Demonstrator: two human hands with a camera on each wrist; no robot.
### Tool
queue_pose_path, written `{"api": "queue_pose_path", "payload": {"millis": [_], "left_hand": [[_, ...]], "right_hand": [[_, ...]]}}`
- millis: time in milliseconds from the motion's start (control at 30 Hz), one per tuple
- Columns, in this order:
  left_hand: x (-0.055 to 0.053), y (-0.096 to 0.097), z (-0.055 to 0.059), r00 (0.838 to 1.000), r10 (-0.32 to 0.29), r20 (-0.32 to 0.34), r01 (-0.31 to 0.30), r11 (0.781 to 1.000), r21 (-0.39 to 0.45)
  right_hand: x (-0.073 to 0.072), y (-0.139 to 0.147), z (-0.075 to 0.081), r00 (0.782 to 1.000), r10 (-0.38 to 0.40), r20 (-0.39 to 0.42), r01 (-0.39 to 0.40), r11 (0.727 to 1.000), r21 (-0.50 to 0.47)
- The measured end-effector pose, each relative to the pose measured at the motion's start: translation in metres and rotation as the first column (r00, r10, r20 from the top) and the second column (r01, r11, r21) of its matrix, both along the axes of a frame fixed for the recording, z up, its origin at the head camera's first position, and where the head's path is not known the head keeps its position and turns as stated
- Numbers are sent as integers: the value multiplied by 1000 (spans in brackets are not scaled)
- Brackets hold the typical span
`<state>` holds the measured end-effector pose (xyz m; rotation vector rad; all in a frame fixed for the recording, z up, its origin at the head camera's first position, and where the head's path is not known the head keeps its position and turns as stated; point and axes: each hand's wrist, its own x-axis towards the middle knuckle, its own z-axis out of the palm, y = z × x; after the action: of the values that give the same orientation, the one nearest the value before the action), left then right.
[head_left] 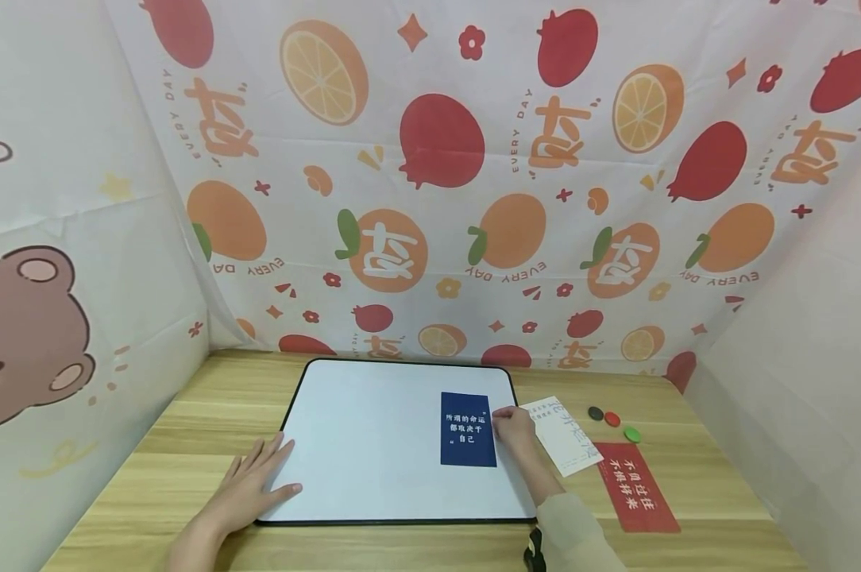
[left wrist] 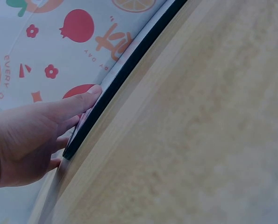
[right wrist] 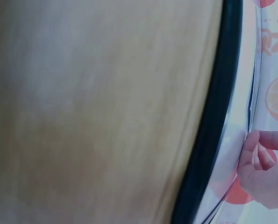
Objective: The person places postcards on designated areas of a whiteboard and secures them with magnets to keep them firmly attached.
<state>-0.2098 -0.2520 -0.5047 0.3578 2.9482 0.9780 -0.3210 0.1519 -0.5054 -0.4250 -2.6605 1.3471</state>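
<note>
A whiteboard (head_left: 359, 445) with a thin black frame lies on the wooden table. On its right part is a dark blue card (head_left: 468, 453) with white Chinese writing. My right hand (head_left: 514, 431) pinches the card's right edge between thumb and fingers; the right wrist view shows the card (right wrist: 252, 100) edge-on, rising from the fingertips. With fingers spread, my left hand (head_left: 248, 486) rests across the board's left edge. In the left wrist view that hand (left wrist: 31, 140) has its thumb on the black frame (left wrist: 113, 88).
Right of the board lie a white card (head_left: 562, 437) with blue writing and a red card (head_left: 638, 488). Black (head_left: 596, 413), red (head_left: 612, 419) and green (head_left: 632, 434) round discs sit above the red card. A fruit-printed cloth (head_left: 445, 238) hangs behind the table.
</note>
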Motion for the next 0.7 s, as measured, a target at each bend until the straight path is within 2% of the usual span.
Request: {"api": "queue_pose_path", "payload": {"millis": [333,700], "left_hand": [[1,0,1,1000,-1,-4,1,1000,11],[2,1,4,1000,-8,-2,8,1000,14]], "right_hand": [[1,1,1,999,23,27,-22,999,-39],[3,8,8,999,50,8,-50,998,-41]]}}
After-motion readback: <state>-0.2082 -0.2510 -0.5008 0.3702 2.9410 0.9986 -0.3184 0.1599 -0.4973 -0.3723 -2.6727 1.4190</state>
